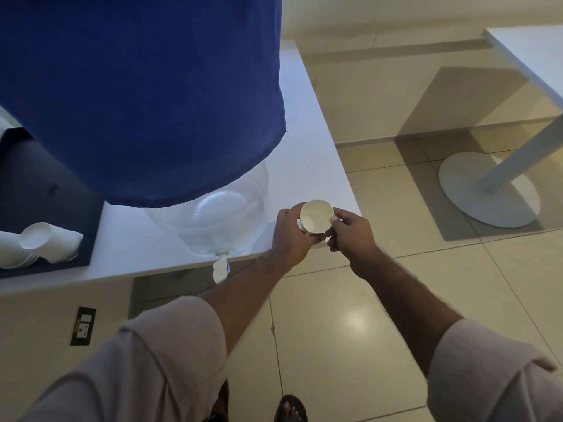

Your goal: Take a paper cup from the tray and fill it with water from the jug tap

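Holding a paper cup (316, 217) between both hands, the person is standing at the right corner of the white counter (307, 141). In the head view — the only view — the left hand (289, 239) is wrapping its fingers around the left side of the cup, and the right hand (350, 236) is pinching the right side of the rim with thumb and fingers. A second white edge is showing under the cup, so it is possibly more than one cup nested; I cannot tell for sure.

The cup is being held upright, its mouth open toward the camera, and it looks empty. It is hanging over the counter edge, not resting on it.

The relation that matters is this one: the tap (220, 269) of the jug (219, 220) is lying to the left of the cup and nearer to the person, pointing down past the counter edge. The left hand is nearer to the tap than the right hand. In my judgement the cup must travel left and lower, staying upright, until its mouth is under the spout.

The tray (54, 190) with the remaining cups (45, 243) is sitting far left — well apart from the hands.
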Tool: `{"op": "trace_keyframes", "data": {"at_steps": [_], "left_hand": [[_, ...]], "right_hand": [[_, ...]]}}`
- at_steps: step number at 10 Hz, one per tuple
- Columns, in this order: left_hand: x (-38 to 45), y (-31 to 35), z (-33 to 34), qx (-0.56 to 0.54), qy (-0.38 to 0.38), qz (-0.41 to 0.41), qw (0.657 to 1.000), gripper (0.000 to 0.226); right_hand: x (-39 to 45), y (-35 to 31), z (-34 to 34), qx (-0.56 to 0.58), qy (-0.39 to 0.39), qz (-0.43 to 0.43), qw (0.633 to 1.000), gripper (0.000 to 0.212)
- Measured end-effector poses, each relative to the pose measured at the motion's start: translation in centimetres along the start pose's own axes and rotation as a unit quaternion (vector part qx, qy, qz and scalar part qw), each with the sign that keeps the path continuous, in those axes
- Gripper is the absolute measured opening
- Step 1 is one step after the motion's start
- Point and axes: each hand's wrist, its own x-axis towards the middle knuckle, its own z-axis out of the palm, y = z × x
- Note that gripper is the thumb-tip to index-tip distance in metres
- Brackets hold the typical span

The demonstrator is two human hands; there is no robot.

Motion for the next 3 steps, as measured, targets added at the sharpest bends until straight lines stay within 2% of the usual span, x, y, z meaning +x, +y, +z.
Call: {"op": "trace_keyframes", "data": {"at_steps": [3], "left_hand": [[0.03, 0.45, 0.78, -0.018, -0.008, -0.039, 0.999, 0.079]], "right_hand": [[1.06, 1.08, 0.12, 0.027, -0.009, 0.057, 0.998, 0.037]]}}
